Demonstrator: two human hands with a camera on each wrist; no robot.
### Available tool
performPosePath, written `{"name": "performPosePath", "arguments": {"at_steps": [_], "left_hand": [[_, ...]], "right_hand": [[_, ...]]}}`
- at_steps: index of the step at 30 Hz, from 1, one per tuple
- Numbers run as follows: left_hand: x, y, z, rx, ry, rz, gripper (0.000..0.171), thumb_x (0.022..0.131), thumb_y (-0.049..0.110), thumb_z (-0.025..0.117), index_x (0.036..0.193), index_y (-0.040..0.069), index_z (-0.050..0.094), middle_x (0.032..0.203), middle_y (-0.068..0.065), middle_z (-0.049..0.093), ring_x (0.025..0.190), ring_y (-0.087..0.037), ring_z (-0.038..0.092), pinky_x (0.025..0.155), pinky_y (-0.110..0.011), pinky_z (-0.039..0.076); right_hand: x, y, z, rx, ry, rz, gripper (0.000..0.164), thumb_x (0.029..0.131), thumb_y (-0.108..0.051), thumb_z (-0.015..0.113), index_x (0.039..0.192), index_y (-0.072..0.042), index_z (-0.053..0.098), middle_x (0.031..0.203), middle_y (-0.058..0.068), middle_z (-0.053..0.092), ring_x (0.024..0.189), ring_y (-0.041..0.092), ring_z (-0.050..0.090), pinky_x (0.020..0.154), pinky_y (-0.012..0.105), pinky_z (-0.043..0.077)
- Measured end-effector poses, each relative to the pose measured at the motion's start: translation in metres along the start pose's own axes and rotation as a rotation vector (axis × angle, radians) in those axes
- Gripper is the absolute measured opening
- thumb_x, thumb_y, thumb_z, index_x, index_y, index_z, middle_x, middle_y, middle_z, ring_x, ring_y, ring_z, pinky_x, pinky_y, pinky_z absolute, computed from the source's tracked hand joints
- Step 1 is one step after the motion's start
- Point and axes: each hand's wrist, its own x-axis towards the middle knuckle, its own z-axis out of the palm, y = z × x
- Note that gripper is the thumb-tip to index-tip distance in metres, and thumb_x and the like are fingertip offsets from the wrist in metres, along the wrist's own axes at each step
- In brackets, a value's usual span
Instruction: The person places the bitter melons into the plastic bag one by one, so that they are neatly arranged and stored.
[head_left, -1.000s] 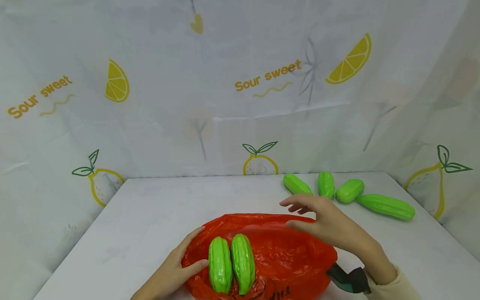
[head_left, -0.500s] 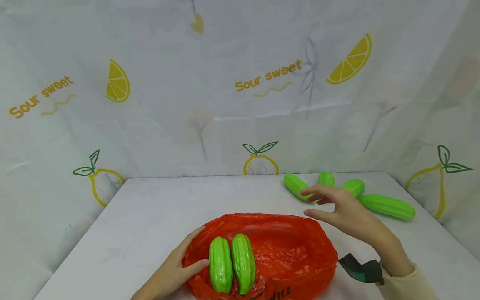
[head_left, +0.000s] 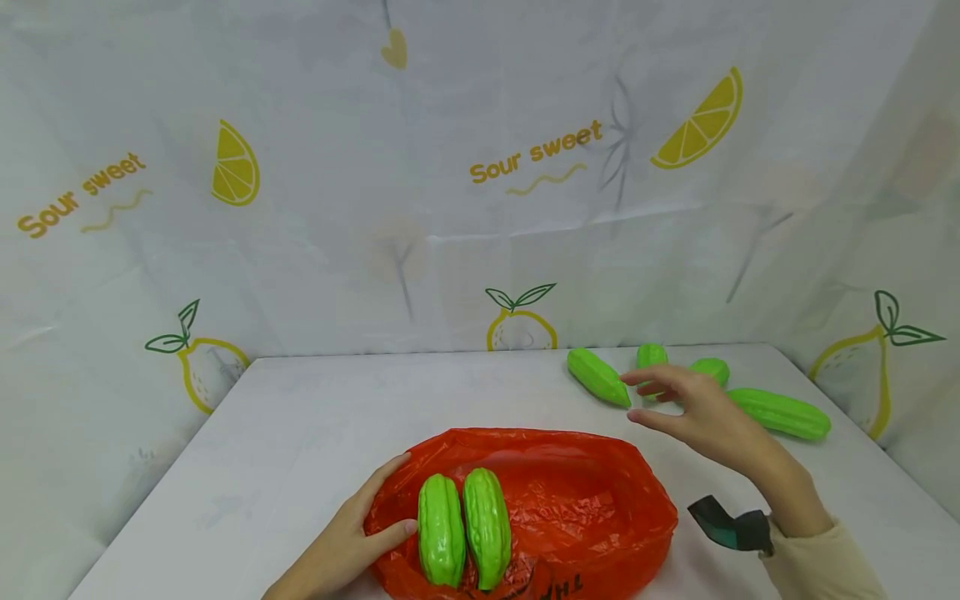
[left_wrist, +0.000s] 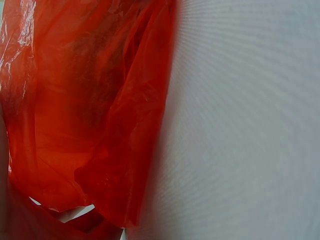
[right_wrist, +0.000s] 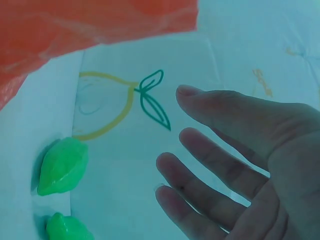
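A red plastic bag lies with its mouth spread on the white table. Two bright green bitter melons, a left one and a right one, rest side by side in its left part. My left hand holds the bag's left rim, thumb inside and fingers along the outside. In the left wrist view the bag's red film covers most of the left side. My right hand hovers with fingers parted and nothing between them. Just left of its fingertips lies another bitter melon.
Behind the right hand are more bitter melons: one at the back, one partly hidden and a long one to the right. A lemon-print cloth hangs behind the white table.
My right hand has moved right and away from above the bag, towards the bitter melons at the back. My left hand, the bag and the two melons in it stay put.
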Motion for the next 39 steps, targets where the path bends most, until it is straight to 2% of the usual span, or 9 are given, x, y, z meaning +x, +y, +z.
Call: {"name": "performPosePath", "arguments": {"at_steps": [5, 11, 13, 16, 19, 24, 28, 39], "left_hand": [[0.0, 0.0, 0.0, 0.006, 0.004, -0.006, 0.068, 0.096, 0.032, 0.064, 0.154, 0.036, 0.027, 0.151, -0.011, 0.042, 0.129, -0.035, 0.05, 0.083, -0.035, 0.061], [-0.001, 0.0, 0.0, 0.01, 0.006, -0.009, 0.068, 0.096, 0.033, 0.064, 0.153, 0.036, 0.027, 0.151, -0.01, 0.043, 0.129, -0.035, 0.05, 0.084, -0.034, 0.061], [-0.001, 0.001, -0.001, 0.008, 0.003, -0.011, 0.068, 0.096, 0.033, 0.064, 0.153, 0.037, 0.027, 0.151, -0.01, 0.043, 0.128, -0.034, 0.05, 0.084, -0.034, 0.061], [-0.001, 0.001, -0.001, 0.004, 0.001, -0.013, 0.068, 0.096, 0.032, 0.064, 0.153, 0.037, 0.027, 0.15, -0.01, 0.043, 0.128, -0.034, 0.05, 0.084, -0.034, 0.061], [-0.001, 0.001, -0.001, 0.005, 0.004, -0.012, 0.067, 0.096, 0.032, 0.064, 0.153, 0.036, 0.028, 0.15, -0.01, 0.044, 0.128, -0.034, 0.05, 0.083, -0.034, 0.061], [-0.001, 0.001, 0.0, 0.01, 0.009, -0.014, 0.067, 0.096, 0.033, 0.064, 0.153, 0.036, 0.028, 0.15, -0.01, 0.044, 0.128, -0.034, 0.05, 0.083, -0.035, 0.062], [-0.001, 0.001, 0.0, 0.012, 0.01, -0.016, 0.067, 0.096, 0.033, 0.064, 0.153, 0.036, 0.028, 0.151, -0.009, 0.043, 0.128, -0.034, 0.05, 0.083, -0.035, 0.061], [0.0, 0.0, 0.0, 0.001, 0.01, -0.017, 0.067, 0.096, 0.032, 0.064, 0.153, 0.037, 0.028, 0.151, -0.01, 0.043, 0.128, -0.034, 0.05, 0.083, -0.034, 0.061]], "right_hand": [[0.001, 0.013, -0.003, -0.015, 0.012, 0.004, 0.044, 0.082, -0.017, 0.081, 0.122, -0.006, 0.066, 0.121, 0.015, 0.069, 0.104, 0.034, 0.067, 0.081, 0.024, 0.057], [0.001, 0.029, -0.003, -0.06, 0.058, -0.006, 0.043, 0.081, -0.014, 0.082, 0.12, -0.002, 0.067, 0.117, 0.017, 0.07, 0.104, 0.038, 0.065, 0.081, 0.02, 0.054], [0.001, 0.033, -0.003, -0.082, 0.065, 0.006, 0.044, 0.08, -0.014, 0.082, 0.12, -0.002, 0.067, 0.116, 0.017, 0.07, 0.104, 0.038, 0.065, 0.083, 0.024, 0.055], [0.001, 0.039, -0.002, -0.097, 0.065, 0.027, 0.044, 0.081, -0.014, 0.082, 0.12, -0.001, 0.066, 0.117, 0.019, 0.069, 0.105, 0.039, 0.064, 0.086, 0.04, 0.058], [0.0, 0.045, -0.001, -0.104, 0.078, 0.035, 0.044, 0.081, -0.012, 0.081, 0.12, 0.001, 0.066, 0.117, 0.021, 0.069, 0.105, 0.041, 0.063, 0.087, 0.055, 0.056], [-0.003, 0.059, -0.002, -0.131, 0.129, 0.035, 0.043, 0.081, -0.01, 0.081, 0.119, 0.003, 0.066, 0.117, 0.024, 0.068, 0.104, 0.042, 0.063, 0.086, 0.056, 0.054], [-0.006, 0.07, -0.004, -0.129, 0.139, 0.064, 0.044, 0.081, -0.01, 0.08, 0.12, 0.004, 0.065, 0.119, 0.027, 0.066, 0.107, 0.045, 0.06, 0.088, 0.063, 0.051], [-0.015, 0.093, -0.014, -0.153, 0.18, 0.12, 0.045, 0.084, -0.01, 0.077, 0.123, 0.004, 0.062, 0.122, 0.032, 0.062, 0.109, 0.049, 0.055, 0.086, 0.067, 0.046]]}}
